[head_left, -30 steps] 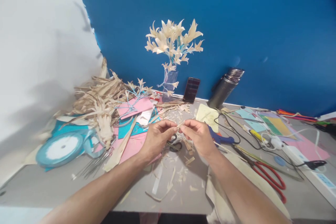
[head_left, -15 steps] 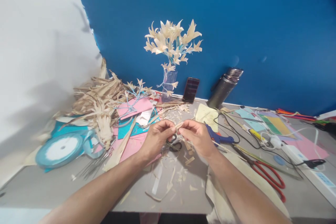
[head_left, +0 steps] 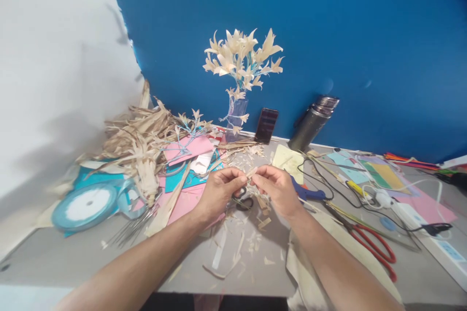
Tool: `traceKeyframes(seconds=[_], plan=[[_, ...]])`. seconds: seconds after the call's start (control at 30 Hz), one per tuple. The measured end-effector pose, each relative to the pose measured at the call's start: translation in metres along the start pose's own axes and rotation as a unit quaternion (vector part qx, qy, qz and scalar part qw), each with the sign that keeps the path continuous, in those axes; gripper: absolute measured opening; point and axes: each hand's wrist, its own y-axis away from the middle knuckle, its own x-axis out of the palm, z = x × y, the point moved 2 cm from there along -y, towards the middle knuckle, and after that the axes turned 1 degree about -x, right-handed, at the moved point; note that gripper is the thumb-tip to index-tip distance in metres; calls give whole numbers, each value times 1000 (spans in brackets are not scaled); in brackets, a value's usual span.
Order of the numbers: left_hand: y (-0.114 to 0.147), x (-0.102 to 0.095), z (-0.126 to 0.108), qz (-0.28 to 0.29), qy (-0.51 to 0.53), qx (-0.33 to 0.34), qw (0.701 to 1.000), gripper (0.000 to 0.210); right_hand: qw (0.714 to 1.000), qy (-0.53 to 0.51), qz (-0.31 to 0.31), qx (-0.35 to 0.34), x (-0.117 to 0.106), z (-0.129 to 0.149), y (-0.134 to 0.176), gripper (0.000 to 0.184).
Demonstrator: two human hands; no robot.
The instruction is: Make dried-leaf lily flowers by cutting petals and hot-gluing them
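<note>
Between the fingertips of both hands is a small pale piece of corn husk [head_left: 251, 174]. My left hand [head_left: 223, 189] pinches it from the left, thumb against forefinger. My right hand [head_left: 274, 188] pinches it from the right; its exact shape is mostly covered by the fingers. Just below the hands lie small scissors with black handles [head_left: 243, 202], partly behind my left fingers. Close to the right hand's far side is a blue glue gun [head_left: 308, 192]. Husk scraps [head_left: 251, 243] are strewn on the table under both hands.
Husk flowers [head_left: 241, 56] stand in a clear vase [head_left: 236, 116] beside a phone [head_left: 266, 125] and a leaning flask [head_left: 314, 124]. At left are dried husks [head_left: 134, 131] and a blue ribbon roll [head_left: 85, 204]. Red-handled scissors [head_left: 375, 248] and a power strip [head_left: 426, 233] lie right.
Both hands stay together over the table, with the fingers shifting slightly on the husk piece. The whole view has moved a little; the surrounding things lie as before.
</note>
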Motion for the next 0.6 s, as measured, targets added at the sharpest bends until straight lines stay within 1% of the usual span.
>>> traceKeyframes(seconds=[0.13, 0.33, 0.43, 0.6], plan=[[0, 0, 2, 2, 9, -7, 1000, 21, 1000, 14, -12, 2, -1, -4, -1, 21], [1, 1, 3, 4, 74, -31, 997, 17, 999, 4, -33, 12, 1, -2, 0, 20], [2, 2, 1, 10, 61, -25, 998, 19, 999, 6, -31, 17, 3, 0, 1, 20], [3, 2, -2, -5, 24, -8, 1000, 20, 999, 26, -22, 15, 5, 1, 3, 20]])
